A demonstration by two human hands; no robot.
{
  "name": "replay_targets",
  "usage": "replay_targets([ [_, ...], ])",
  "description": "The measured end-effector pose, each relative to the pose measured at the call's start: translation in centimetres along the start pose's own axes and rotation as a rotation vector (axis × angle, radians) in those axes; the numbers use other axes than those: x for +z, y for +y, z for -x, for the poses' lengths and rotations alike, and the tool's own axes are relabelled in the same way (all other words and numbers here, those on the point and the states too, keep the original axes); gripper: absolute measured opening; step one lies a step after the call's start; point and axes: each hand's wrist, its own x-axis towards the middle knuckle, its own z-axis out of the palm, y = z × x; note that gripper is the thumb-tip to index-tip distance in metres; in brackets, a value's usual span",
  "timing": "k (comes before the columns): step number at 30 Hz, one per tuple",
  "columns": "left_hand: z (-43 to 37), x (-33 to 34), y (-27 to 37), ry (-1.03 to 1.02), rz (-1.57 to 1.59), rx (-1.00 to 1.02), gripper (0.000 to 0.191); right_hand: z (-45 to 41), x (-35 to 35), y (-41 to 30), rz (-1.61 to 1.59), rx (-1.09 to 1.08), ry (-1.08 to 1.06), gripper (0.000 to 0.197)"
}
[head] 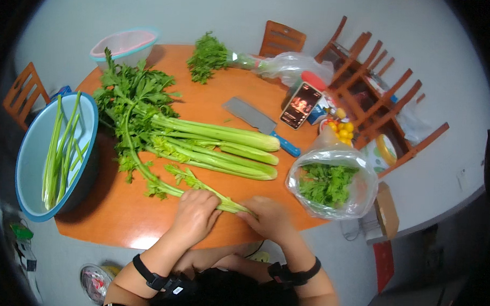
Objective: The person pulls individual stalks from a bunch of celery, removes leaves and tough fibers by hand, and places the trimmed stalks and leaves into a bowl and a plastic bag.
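Both my hands are on one bunch of celery stalks (227,204) low over the front of the wooden table (117,225). My left hand (198,212) grips it partway along, where a long leafy stalk (147,172) curves off to the left. At the root end my right hand (267,218) closes around the tip, its fingers slightly blurred. Just behind lie several celery bunches (229,146), cut ends to the right and leaves (136,84) to the left. A cleaver with a blue handle (286,144) rests behind them, its blade (248,113) flat on the table.
At the left edge a blue basin (85,147) holds bare stalks. An open plastic bag (367,185) of leafy greens stands at right, near a phone (301,105) propped upright and yellow fruit (345,132). Farther back are a colander (131,58) and bagged greens (208,56).
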Motion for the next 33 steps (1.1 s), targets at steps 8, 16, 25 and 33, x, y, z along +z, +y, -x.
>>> replay_targets([
  [8,0.4,-0.4,0.2,0.006,-0.001,-0.023,0.016,0.0,1.0,0.3,-0.223,-0.044,0.123,0.017],
  [16,-0.1,-0.7,0.5,0.076,0.004,-0.022,0.018,0.0,-0.3,0.9,-0.750,0.233,0.309,0.017],
  [25,-0.1,-0.8,0.1,0.084,0.021,-0.087,0.016,-0.8,-2.7,2.8,-1.727,0.269,0.758,0.018],
  [33,-0.3,-1.5,0.5,0.110,0.025,-0.133,0.014,-0.8,-3.6,1.6,-1.512,0.316,0.843,0.019],
])
